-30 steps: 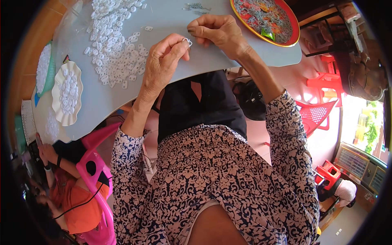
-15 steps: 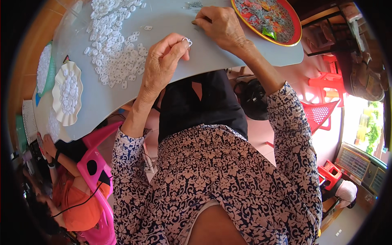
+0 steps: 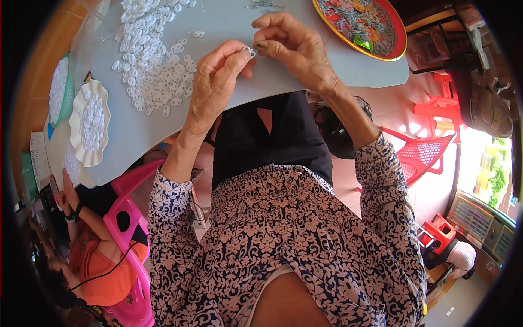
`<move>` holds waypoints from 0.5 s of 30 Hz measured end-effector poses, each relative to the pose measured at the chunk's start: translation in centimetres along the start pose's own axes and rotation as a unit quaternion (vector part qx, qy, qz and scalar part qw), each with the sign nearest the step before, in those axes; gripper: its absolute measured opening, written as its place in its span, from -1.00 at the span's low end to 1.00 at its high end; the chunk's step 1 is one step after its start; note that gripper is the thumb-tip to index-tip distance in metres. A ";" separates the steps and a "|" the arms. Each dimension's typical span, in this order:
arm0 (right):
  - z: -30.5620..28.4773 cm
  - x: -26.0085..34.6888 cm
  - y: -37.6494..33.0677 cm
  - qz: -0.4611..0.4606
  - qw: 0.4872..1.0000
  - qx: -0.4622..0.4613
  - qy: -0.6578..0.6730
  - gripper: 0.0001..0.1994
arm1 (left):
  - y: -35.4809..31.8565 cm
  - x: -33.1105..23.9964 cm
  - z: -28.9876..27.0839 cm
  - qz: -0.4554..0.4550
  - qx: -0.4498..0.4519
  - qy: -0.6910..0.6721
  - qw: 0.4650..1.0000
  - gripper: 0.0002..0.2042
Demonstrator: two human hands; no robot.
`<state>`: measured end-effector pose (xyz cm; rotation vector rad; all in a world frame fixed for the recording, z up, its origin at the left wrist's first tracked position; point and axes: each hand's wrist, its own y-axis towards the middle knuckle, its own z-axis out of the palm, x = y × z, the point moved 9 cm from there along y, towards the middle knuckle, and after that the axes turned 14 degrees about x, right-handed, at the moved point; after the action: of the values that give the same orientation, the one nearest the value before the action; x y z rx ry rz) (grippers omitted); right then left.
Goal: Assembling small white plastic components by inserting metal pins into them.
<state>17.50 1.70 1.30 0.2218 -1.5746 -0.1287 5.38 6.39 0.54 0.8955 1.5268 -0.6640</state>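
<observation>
Back from the red tray (image 3: 400,52) at upper right, the right hand (image 3: 294,46) now meets the left hand (image 3: 215,82), fingertips of both pinching one small white ring (image 3: 250,52) at top centre, while a large loose pile of white rings (image 3: 150,60) remains at upper left.

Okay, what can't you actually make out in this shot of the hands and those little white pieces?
Head view:
- Small white piece pinched by left hand: too small to identify.
- What right hand holds: hidden by fingertips.
- Pile of white pieces: cut off by top edge.
- Red tray contents: too small.
</observation>
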 end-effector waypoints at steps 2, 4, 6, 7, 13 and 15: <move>0.4 0.1 -0.3 -0.009 1.000 0.007 -0.015 -0.73 | 0.0 0.1 0.1 -0.007 0.006 0.012 1.000 -0.76; 0.3 -0.1 -0.4 -0.013 1.000 0.005 0.004 -0.72 | 0.0 -0.1 0.1 0.000 0.004 0.034 0.999 -0.75; 0.3 -0.1 -0.4 -0.016 1.000 0.007 0.023 -0.72 | 0.0 0.0 0.1 -0.003 0.003 0.036 0.999 -0.76; 0.5 0.0 -0.5 -0.010 1.000 0.008 0.002 -0.71 | 0.0 0.1 0.0 -0.006 0.003 0.039 0.999 -0.76; 0.6 0.0 -0.6 0.005 1.000 0.007 -0.017 -0.71 | 0.0 0.1 0.1 -0.011 0.000 0.042 0.999 -0.78; 0.5 -0.1 -0.6 0.010 1.000 0.007 -0.024 -0.71 | -0.1 0.1 0.0 -0.014 0.001 0.052 0.999 -0.78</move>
<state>16.99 1.12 1.10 0.2150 -1.6257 -0.1076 5.31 6.30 0.45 0.9236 1.6333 -0.6472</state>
